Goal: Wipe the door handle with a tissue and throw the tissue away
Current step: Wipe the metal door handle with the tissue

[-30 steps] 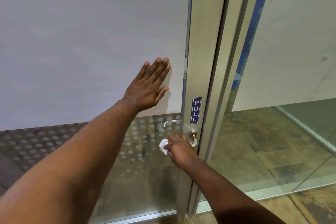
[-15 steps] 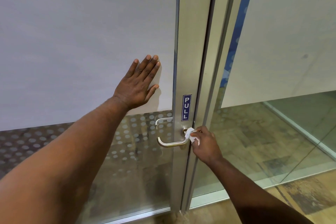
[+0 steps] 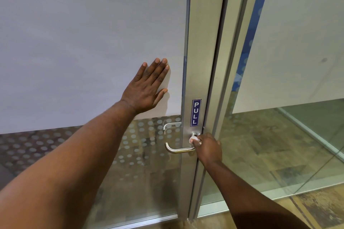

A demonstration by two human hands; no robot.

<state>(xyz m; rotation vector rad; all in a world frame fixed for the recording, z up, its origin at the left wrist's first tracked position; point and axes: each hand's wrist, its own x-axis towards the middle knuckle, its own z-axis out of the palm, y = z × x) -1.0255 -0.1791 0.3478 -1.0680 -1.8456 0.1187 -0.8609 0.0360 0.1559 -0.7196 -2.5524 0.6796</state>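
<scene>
Two hands in view, one working. Your right hand (image 3: 208, 148) pinches the tissue (image 3: 194, 138), fingers closed on it, pressed against the handle (image 3: 178, 149) where it meets the door frame (image 3: 201, 61). The handle's long axis runs level, leftward from your fingers to its bent free end. That bare length lies to the left of the tissue, so the next wipe, as a judgement, goes leftward along the bar. Your right hand is much the nearer. Your left hand (image 3: 147, 89) lies flat and open on the frosted panel (image 3: 83, 42), up and left of the handle, holding nothing. Against half a second ago: the tissue sits at much the same spot on the hub, slightly higher; left hand unchanged.
</scene>
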